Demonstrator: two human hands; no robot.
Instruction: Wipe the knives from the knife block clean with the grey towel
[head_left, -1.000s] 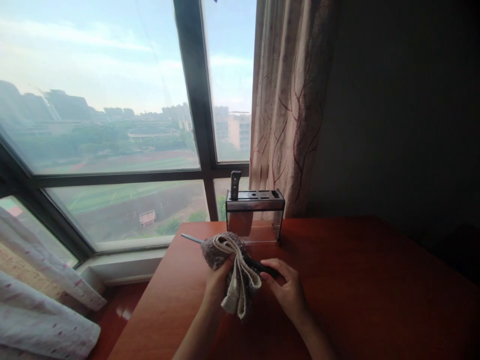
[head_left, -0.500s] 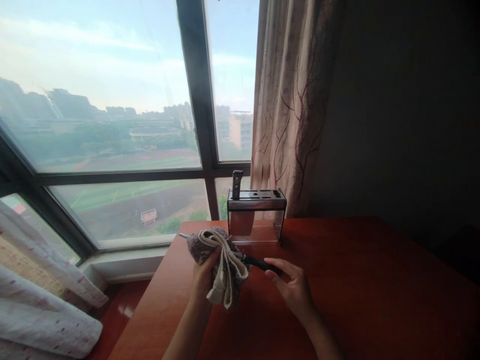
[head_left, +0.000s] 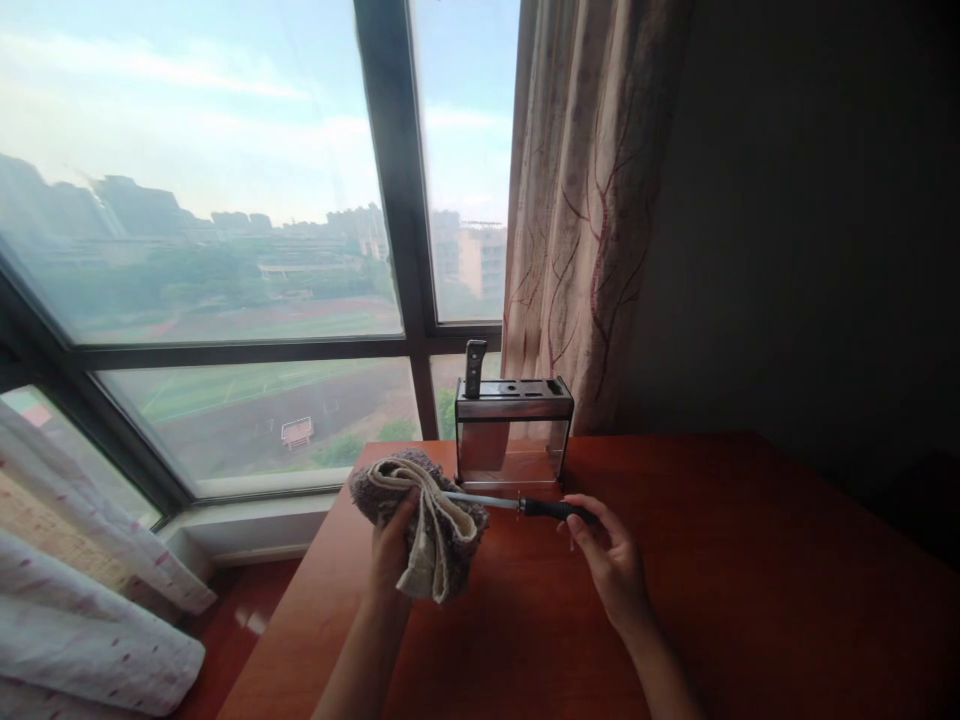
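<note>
My left hand is closed on a folded grey and cream cloth, which wraps around the far part of a metal rod. The rod belongs to a honing steel with a black handle; its tip is hidden in the cloth. My right hand grips the end of that handle between thumb and fingers. Both hands are above the table. Just behind them stands a clear-sided knife block with a slotted top. One knife stands in its left slot, grip upward.
The reddish-brown wooden table stretches to the right. Beyond its far edge are a window with dark frames and a patterned curtain. A pale curtain hangs at lower left.
My right hand has drawn the honing steel to the right, baring part of its rod. My left hand and the cloth have shifted left, and the tip no longer shows past the cloth.
</note>
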